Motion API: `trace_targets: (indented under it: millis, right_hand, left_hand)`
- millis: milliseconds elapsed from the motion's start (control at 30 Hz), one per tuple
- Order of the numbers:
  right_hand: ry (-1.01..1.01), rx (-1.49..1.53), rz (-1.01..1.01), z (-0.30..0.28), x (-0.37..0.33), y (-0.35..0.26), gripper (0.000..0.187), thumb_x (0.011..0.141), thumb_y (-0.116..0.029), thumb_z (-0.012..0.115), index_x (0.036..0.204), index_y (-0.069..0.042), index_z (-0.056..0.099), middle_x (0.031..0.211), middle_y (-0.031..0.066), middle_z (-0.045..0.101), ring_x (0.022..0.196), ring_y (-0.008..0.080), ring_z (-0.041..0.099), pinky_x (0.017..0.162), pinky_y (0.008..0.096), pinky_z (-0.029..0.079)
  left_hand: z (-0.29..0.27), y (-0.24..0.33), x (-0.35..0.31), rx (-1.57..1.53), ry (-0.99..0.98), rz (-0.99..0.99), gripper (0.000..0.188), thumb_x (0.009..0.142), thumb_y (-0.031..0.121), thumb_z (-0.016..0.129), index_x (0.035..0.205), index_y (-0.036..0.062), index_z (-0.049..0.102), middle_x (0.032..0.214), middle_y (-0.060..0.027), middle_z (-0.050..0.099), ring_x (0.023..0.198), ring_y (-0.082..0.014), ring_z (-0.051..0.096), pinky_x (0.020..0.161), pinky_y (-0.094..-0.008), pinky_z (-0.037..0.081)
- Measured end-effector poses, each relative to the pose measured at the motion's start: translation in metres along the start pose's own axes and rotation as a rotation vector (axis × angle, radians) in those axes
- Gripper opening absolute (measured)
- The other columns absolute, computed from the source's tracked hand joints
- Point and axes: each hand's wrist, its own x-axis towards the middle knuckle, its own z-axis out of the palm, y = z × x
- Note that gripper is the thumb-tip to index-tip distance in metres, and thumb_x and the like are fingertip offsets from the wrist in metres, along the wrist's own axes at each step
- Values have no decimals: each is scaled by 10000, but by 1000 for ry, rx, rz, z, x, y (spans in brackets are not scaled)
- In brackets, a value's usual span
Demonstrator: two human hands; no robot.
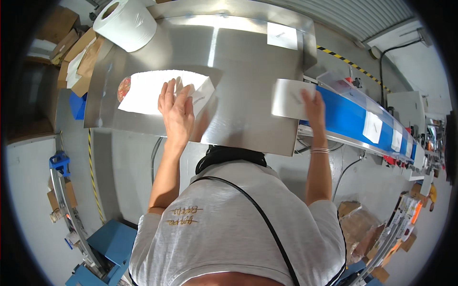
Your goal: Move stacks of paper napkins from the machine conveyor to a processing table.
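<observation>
A long row of white paper packets (143, 93) lies on the steel table (243, 95) at the left, with a round red patterned thing (124, 89) showing at its left end. My left hand (177, 105) rests on the right part of this row, palm down and fingers spread. At the table's right edge, beside the conveyor's end, my right hand (315, 106) grips one flat white packet (289, 98) by its right side. Motion blurs that hand and the packet. More white packets (372, 127) lie spaced out on the blue conveyor belt (346, 112).
A large white paper roll (126, 26) stands at the table's far left corner. Another white packet (282, 36) lies at the far right, near the raised steel rim (310, 35). A clear guard (350, 90) runs along the belt's far side. Cardboard boxes (81, 66) are at the left.
</observation>
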Motion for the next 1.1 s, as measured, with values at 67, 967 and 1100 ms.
trace_targets:
  millis: [67,967,1100]
  right_hand:
    - [117,-324,-38,-44,17,28,454,846,-394,675,1059,1,604,912,157,657,781,285,614,713,367,484]
    - [-12,-17,-99,7,-6,13,228,909,-249,643,885,-27,597,700,-54,508,644,43,406,539,230,350]
    - [368,-639,-142,-56,11,39,354,831,-338,703,978,-26,622,869,136,654,762,255,617,671,326,494]
  left_hand:
    - [1,2,1,-21,24,12,322,771,-32,617,1064,87,678,1332,-209,481,1285,-410,375,1059,-494,293]
    - [-5,-15,6,-6,16,-24,323,777,-11,630,1072,112,672,1320,-173,498,1270,-387,396,1064,-480,271]
    - [2,-16,8,20,45,4,325,741,-21,639,1032,119,680,1314,-141,504,1278,-375,390,1071,-500,244]
